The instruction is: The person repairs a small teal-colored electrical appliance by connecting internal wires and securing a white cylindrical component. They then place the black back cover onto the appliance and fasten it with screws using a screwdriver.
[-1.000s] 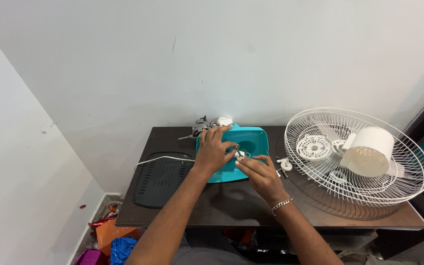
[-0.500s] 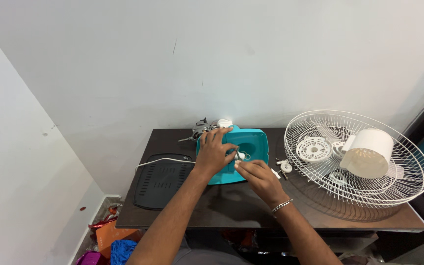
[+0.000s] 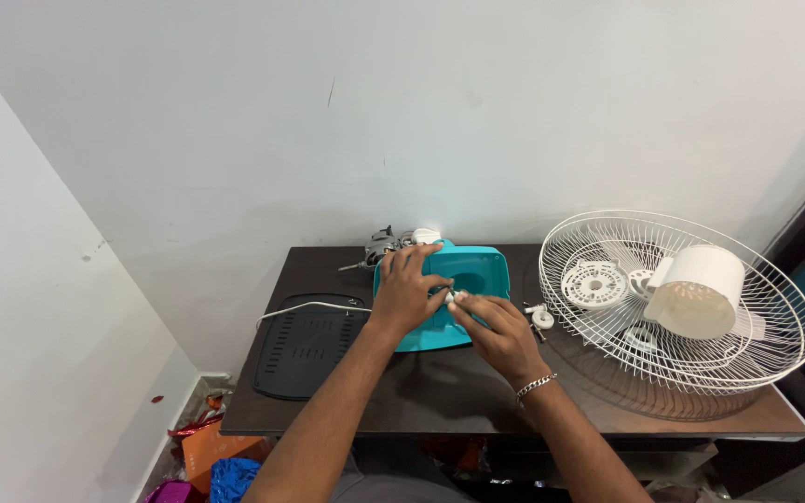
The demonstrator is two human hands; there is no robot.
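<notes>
A teal plastic fan housing (image 3: 477, 275) lies on the dark table (image 3: 440, 391). My left hand (image 3: 407, 287) rests on its left side, fingers curled over the shell. My right hand (image 3: 494, 328), with a silver bracelet on the wrist, meets it from the right. Both hands pinch a small white part (image 3: 452, 298) over the housing's middle. A metal fan motor (image 3: 382, 248) with white wiring sits just behind the housing, against the wall.
A white wire fan guard (image 3: 677, 312) lies at the right with a white motor cover (image 3: 699, 291) and round white pieces inside. Small white knobs (image 3: 540, 315) lie beside it. A black vented panel (image 3: 307, 346) and white cord (image 3: 300, 307) lie left. Colourful wrappers (image 3: 202, 447) litter the floor.
My hands stay on the teal housing. The right hand has shifted slightly, its fingers drawn in closer to the left hand around the small white part.
</notes>
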